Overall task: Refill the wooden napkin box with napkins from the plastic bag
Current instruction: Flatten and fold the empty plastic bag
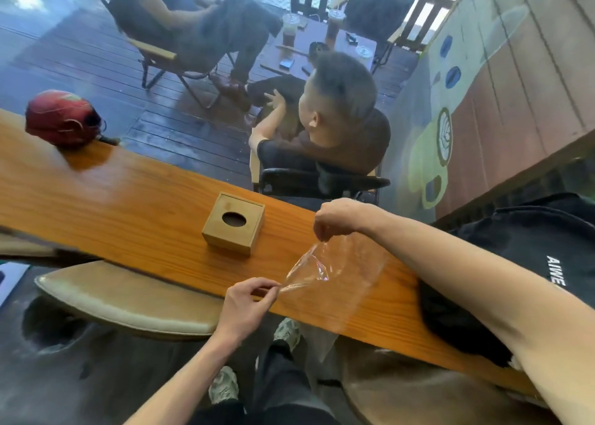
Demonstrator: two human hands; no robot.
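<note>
A square wooden napkin box [234,223] with a round hole in its lid stands on the long wooden counter [128,205]. To its right a clear plastic bag [325,270] is stretched above the counter. My right hand [338,217] pinches the bag's upper edge. My left hand [249,302] pinches its lower left corner at the counter's near edge. The bag looks see-through; I cannot make out napkins in it, and no napkin shows in the box's hole.
A red helmet [62,119] lies at the counter's far left. A black garment [547,247] rests at the right end. A padded stool [128,305] stands below the near edge. Beyond a window, people sit around a low table [318,48] with drinks.
</note>
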